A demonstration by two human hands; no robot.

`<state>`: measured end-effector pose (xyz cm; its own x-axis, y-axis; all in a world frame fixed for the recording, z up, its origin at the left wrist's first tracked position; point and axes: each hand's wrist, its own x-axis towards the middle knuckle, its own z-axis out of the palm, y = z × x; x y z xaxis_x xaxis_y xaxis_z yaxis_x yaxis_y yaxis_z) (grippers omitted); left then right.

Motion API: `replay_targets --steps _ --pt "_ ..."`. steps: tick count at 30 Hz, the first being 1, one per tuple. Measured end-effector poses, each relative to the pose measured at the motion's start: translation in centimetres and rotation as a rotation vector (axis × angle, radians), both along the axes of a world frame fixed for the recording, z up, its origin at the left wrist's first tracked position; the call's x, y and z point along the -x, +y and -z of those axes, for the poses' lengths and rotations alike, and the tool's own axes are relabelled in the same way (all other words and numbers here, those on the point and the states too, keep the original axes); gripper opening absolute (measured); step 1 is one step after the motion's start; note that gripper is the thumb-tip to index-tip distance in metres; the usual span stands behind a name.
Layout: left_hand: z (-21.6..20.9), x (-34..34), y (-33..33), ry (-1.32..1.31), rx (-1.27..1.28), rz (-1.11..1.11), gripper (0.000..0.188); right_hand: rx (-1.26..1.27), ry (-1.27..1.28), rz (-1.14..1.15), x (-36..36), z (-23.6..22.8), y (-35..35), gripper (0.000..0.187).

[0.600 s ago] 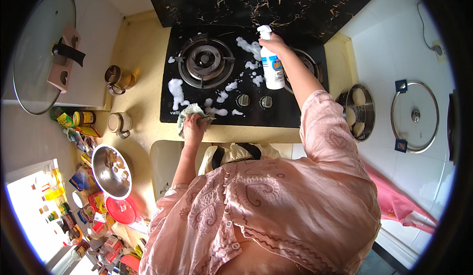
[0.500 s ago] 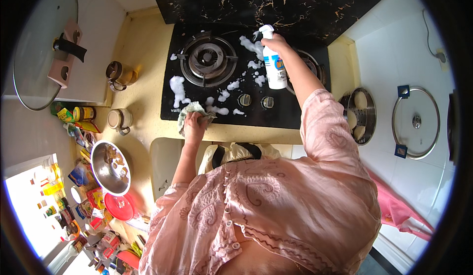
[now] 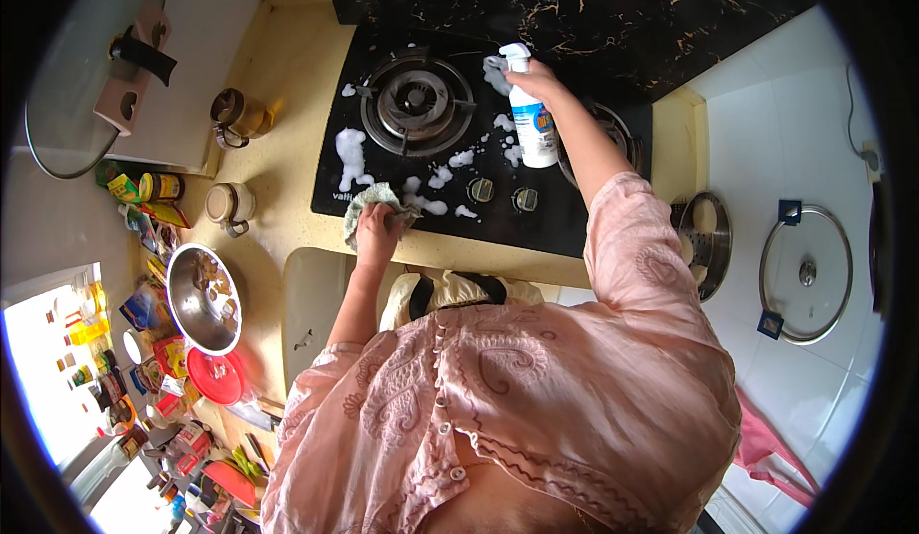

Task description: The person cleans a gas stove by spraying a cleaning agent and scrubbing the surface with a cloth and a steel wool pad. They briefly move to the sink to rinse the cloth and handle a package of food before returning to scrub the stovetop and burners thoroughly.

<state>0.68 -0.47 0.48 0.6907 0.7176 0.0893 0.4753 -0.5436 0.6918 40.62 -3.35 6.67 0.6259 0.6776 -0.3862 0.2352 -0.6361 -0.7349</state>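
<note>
Head view: spray bottle [image 3: 533, 122] and cloth [image 3: 380, 195] both held

Bottle over cooktop [image 3: 555, 228], between burners [image 3: 416, 100], fingers of right hand [image 3: 539, 81] wrapped round its neck. Cloth bunched under left hand [image 3: 380, 228], fingers curled together, at cooktop's front-left corner. View slightly turned since a moment ago; grips unchanged, so apparently no further along, foam [image 3: 350, 156] still in patches. Counted: one bottle, one cloth, two burners, two knobs [image 3: 481, 189]; left, on surface [image 3: 287, 75], two mugs [image 3: 226, 205], one steel bowl [image 3: 190, 314].

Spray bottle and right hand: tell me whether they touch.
Touching. The head view shows the right hand gripping the spray bottle near its top, with no gap between.
</note>
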Motion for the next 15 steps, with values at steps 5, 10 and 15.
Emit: replay_targets --steps 5,10,15 --pt "0.6 0.2 0.1 -0.009 -0.009 -0.001 0.025 0.041 -0.023 -0.029 2.0 -1.4 0.5 0.039" --pt "0.2 0.1 0.0 -0.013 -0.004 -0.002 0.025 0.139 0.047 -0.11 0.4 2.5 0.2 0.041" --pt "0.0 0.3 0.1 -0.015 0.004 0.0 0.025 0.189 0.032 -0.188 2.4 1.2 -1.5 0.032"
